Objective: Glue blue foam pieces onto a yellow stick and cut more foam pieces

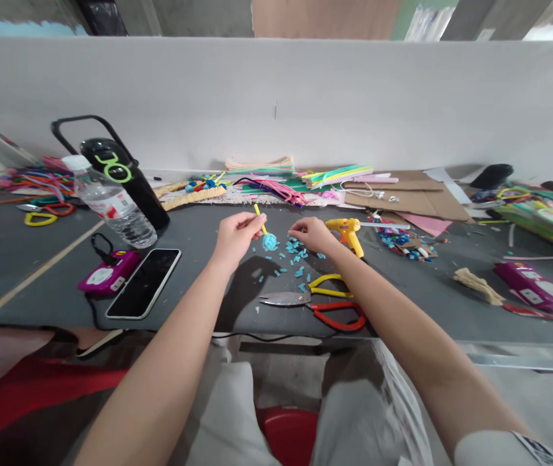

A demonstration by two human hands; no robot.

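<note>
My left hand (238,238) pinches a thin yellow stick (258,211) between thumb and fingers. A ball covered in small light-blue pieces (269,242) sits at the stick's lower end. To its right, my right hand (311,233) hovers low over the loose blue pieces (297,252), its fingertips pressed together. Whether a piece is between them is too small to see. Just beyond that hand lies a yellow glue gun (346,233) with a white glue stick in its back. Nearer to me rest scissors (288,298) with one yellow and one red handle.
On the left are a phone (144,285), a purple power strip (109,272), a water bottle (119,210) and a black flask (135,178). Craft strips (276,188) and cardboard (407,194) line the back wall. Another purple power strip (535,285) lies right.
</note>
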